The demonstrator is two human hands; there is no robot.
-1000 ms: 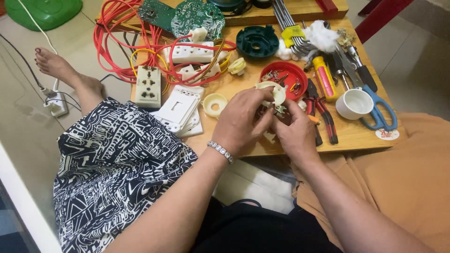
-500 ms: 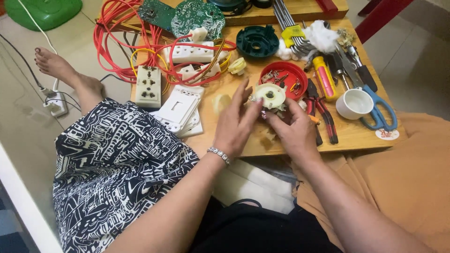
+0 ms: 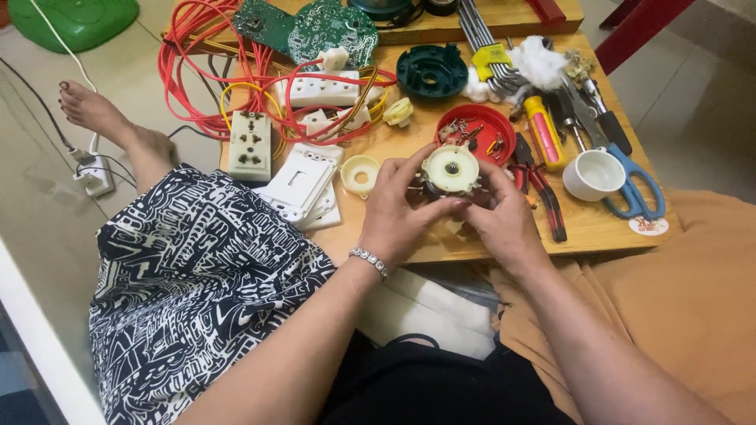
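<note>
Two hands meet over the near edge of the tabletop [image 3: 606, 228] in the head view, both closed around one cream round part [image 3: 450, 168] with a dark hub underneath. The left hand [image 3: 398, 208] pinches it from the left side, thumb below and fingers [image 3: 415, 161] curled over the upper rim; the right hand [image 3: 500, 212] cups it from the right and beneath, its fingers pressed to the rim. The part sits raised just above the wood, face up toward the camera, directly in front of the red dish [image 3: 476, 134].

It looks like moulded plastic: light, stiff, probably smooth enough to slip, with thin metal tabs at its underside that could bend. The rim seems the safest place to hold, as both hands do now.

Just left lies a cream ring [image 3: 361, 173]; red-handled pliers [image 3: 539, 189] and a white cup [image 3: 592, 175] lie to the right.
</note>
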